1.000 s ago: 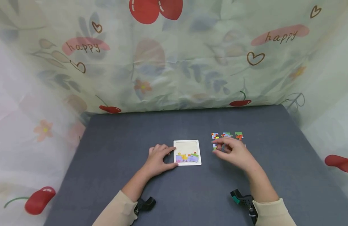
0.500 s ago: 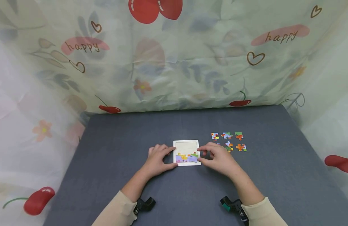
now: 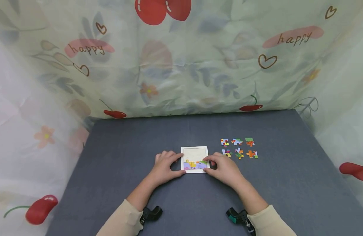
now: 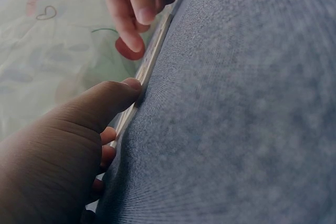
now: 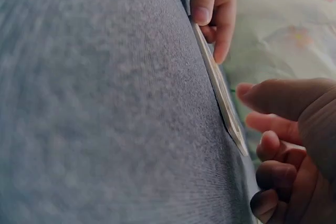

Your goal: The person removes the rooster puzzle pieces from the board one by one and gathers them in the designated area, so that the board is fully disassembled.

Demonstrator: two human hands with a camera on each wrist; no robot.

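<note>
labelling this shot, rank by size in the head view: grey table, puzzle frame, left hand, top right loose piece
1. Grey table
2. Puzzle frame and left hand: too alike to rank
3. Top right loose piece

Matt woven tablecloth [image 3: 187,200], smooth wooden-looking puzzle frame [image 3: 194,154]

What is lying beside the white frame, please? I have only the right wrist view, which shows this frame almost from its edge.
Observer: Six loose puzzle pieces, in two rows of three, to the right of the white frame.
Operator: Thank you. And inside the frame, is there something?
Observer: Yes, coloured pieces cover only the part nearest the person.
Operator: To which piece are the fingers of the right hand nearest?
Observer: The lilac piece at the near right corner; I cannot tell if they touch it.
</note>
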